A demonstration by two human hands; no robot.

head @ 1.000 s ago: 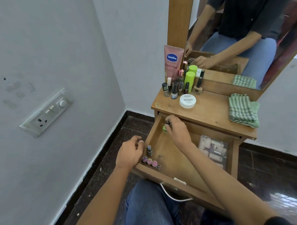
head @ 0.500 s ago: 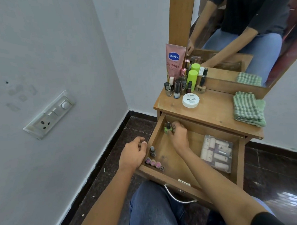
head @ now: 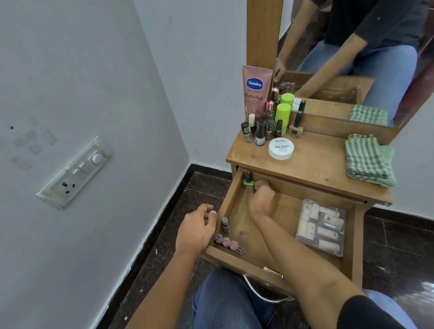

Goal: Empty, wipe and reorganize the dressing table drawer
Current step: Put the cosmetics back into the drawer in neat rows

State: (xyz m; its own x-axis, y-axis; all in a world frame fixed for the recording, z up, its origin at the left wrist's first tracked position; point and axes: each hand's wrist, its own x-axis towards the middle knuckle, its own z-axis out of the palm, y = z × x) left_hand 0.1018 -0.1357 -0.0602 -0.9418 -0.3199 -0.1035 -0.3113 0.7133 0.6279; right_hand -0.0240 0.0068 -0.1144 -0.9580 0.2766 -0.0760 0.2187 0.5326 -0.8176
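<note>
The wooden drawer point(head: 230, 259) of the dressing table point(head: 317, 160) is pulled open. A green nail polish bottle point(head: 248, 182) stands upright in its back left corner, and my right hand point(head: 262, 199) pinches the bottle's base with curled fingers. My left hand point(head: 196, 230) grips the rim of the drawer's left wall. Beside that hand, inside the drawer, stand a grey nail polish bottle point(head: 225, 225) and three small pink jars point(head: 226, 241). A clear plastic box point(head: 320, 230) of pale tubes lies at the drawer's right side.
On the tabletop stand a Vaseline tube point(head: 255, 93), several nail polish bottles point(head: 261, 130), a lime-green can point(head: 282, 115) and a white jar point(head: 281, 148). A folded green checked cloth point(head: 368, 159) lies at the right. A wall with a socket point(head: 74, 173) is close on the left.
My right hand carried the green bottle down to the drawer's back left corner and set it upright there. My left hand stayed on the drawer's left wall.
</note>
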